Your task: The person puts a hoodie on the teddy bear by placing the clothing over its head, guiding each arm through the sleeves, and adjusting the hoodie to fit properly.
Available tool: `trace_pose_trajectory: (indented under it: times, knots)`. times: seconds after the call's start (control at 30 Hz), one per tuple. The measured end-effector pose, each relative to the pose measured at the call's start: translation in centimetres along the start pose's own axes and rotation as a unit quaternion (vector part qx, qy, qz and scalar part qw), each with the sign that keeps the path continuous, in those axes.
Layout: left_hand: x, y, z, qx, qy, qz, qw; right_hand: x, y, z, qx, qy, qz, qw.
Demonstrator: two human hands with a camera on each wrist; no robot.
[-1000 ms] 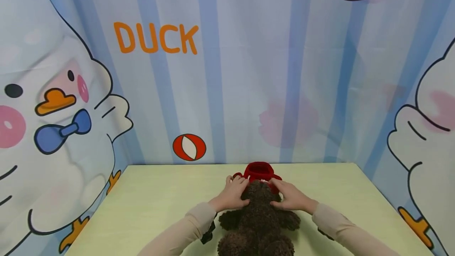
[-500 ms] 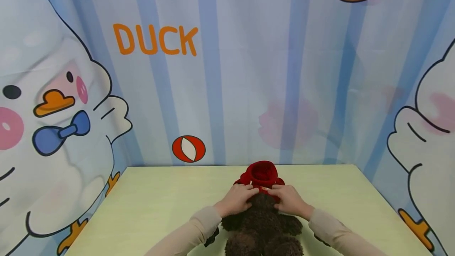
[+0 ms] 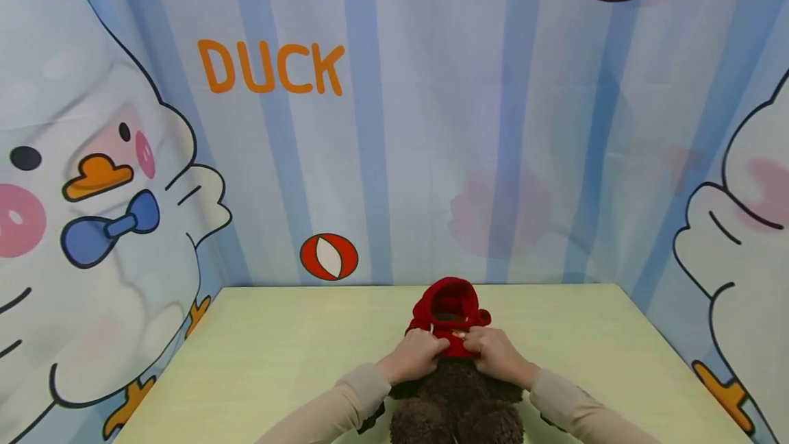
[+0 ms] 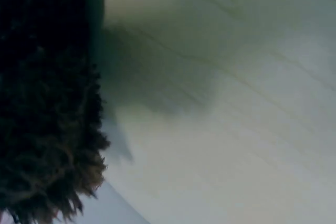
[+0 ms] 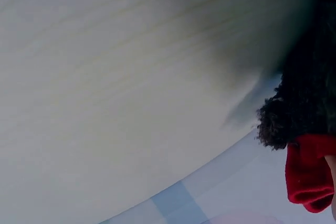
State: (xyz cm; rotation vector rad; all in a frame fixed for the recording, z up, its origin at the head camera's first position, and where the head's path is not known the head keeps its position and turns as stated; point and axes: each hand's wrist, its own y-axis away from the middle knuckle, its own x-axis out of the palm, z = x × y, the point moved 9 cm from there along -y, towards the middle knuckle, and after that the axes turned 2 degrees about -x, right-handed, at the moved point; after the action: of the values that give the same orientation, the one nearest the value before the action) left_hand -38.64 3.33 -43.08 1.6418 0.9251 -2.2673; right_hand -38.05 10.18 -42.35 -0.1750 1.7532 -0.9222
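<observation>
A dark brown plush toy [image 3: 457, 389] with shaggy fur lies on the table, its legs toward me. A small red hoodie [image 3: 425, 314] with white drawstrings covers its top end, and the round hood opening faces up. My left hand [image 3: 414, 353] pinches the hoodie's lower edge on the left side. On the right side of that edge, the curled fingers of my right hand [image 3: 499, 356] grip the cloth. The toy's head is hidden under the red cloth. Dark fur [image 4: 47, 135] fills the left side of the left wrist view. The right wrist view catches a fold of the hoodie [image 5: 307, 174] beside fur.
The pale yellow table [image 3: 277, 341] has its far edge just beyond the hoodie. Behind it hangs a striped blue curtain [image 3: 431, 122] printed with ducks, a ball and lettering.
The hoodie has come down toward me over the toy's top end, and its hood opening shows wider. Both hands have moved nearer with the cloth, their fingers now more curled.
</observation>
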Motion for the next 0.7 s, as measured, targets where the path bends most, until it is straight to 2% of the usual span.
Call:
trace_pose_trajectory:
  times: [0.2, 0.33, 0.4, 0.47, 0.6, 0.7]
  knots:
    - [-0.2, 1.5, 0.6, 0.059, -0.074, -0.014, 0.9955, 0.5, 1.5, -1.0, 0.029, -0.027, 0.076, 0.996]
    - [-0.1, 2.6, 1.5, 0.068, -0.079, -0.001, 0.9946, 0.6, 2.3, -1.8, 0.046, -0.037, 0.107, 0.993]
    - [-0.1, 2.7, 1.5, 0.070, -0.086, -0.003, 0.9938, 0.6, 2.2, -1.6, 0.028, -0.025, 0.119, 0.992]
    - [0.0, 2.6, 1.4, 0.072, -0.104, -0.013, 0.9919, 0.7, 2.1, -1.3, -0.005, 0.010, 0.123, 0.992]
    - [0.4, 2.5, 0.9, 0.078, -0.139, -0.032, 0.9867, 1.0, 2.3, -0.7, -0.074, 0.083, 0.089, 0.990]
    - [0.9, 2.6, 0.4, 0.091, -0.146, -0.034, 0.9846, 1.3, 2.6, -0.4, -0.098, 0.109, 0.056, 0.988]
